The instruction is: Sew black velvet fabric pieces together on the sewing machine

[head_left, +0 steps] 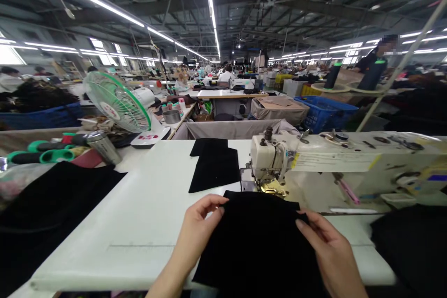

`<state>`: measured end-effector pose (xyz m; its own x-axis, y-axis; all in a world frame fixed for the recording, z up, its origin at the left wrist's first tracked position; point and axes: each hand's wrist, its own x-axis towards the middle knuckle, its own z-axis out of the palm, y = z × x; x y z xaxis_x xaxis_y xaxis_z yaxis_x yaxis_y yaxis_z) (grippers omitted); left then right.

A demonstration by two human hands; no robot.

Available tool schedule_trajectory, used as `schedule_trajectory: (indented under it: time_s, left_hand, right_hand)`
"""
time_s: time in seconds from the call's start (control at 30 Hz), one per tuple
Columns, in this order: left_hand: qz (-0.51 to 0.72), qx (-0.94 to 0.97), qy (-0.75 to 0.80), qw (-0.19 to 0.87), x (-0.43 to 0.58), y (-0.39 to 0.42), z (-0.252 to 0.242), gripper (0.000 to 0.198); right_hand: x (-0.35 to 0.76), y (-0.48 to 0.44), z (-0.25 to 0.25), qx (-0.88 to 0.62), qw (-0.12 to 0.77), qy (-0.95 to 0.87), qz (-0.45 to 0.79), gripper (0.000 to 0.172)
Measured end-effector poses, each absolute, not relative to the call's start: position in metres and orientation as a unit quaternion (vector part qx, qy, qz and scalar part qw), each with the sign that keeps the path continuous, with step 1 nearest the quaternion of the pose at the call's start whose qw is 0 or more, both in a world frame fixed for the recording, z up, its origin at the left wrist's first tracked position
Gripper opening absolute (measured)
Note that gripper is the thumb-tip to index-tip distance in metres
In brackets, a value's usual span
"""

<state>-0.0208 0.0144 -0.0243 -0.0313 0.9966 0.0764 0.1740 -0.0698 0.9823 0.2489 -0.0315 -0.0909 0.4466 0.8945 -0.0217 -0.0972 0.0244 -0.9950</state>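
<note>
A black fabric piece hangs over the front of the white sewing table, its top edge close to the sewing machine's needle area. My left hand pinches its upper left corner between thumb and fingers. At the upper right corner, my right hand grips the same cloth, with some fingertips hidden behind it. The sewing machine stands just beyond, its brass-coloured plate showing under the head. More cut black pieces lie flat on the table left of the machine.
Black cloth is piled at the left and at the right. A green-rimmed fan, a metal flask and thread spools stand back left. Behind the machine are a blue crate and thread cones; a person stands far right.
</note>
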Motion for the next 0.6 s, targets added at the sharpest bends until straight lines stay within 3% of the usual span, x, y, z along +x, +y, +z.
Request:
schedule_trajectory:
  time_s: [0.07, 0.2, 0.3, 0.6]
  left_hand:
    - [0.482, 0.565, 0.553, 0.379, -0.019, 0.012, -0.022, 0.014]
    - [0.491, 0.521, 0.532, 0.453, -0.016, 0.008, -0.015, 0.016]
    - [0.531, 0.509, 0.510, 0.446, -0.012, 0.004, -0.008, 0.020]
    - [0.566, 0.453, 0.522, 0.450, -0.010, -0.003, -0.005, 0.022]
  right_hand:
    - [0.250, -0.034, -0.089, -0.586, 0.635, -0.333, 0.377, 0.041]
    - [0.249, -0.035, -0.082, -0.573, 0.652, -0.279, 0.411, 0.048]
    - [0.246, -0.035, -0.075, -0.573, 0.654, -0.234, 0.435, 0.055]
    - [0.248, -0.034, -0.061, -0.553, 0.681, -0.199, 0.436, 0.047]
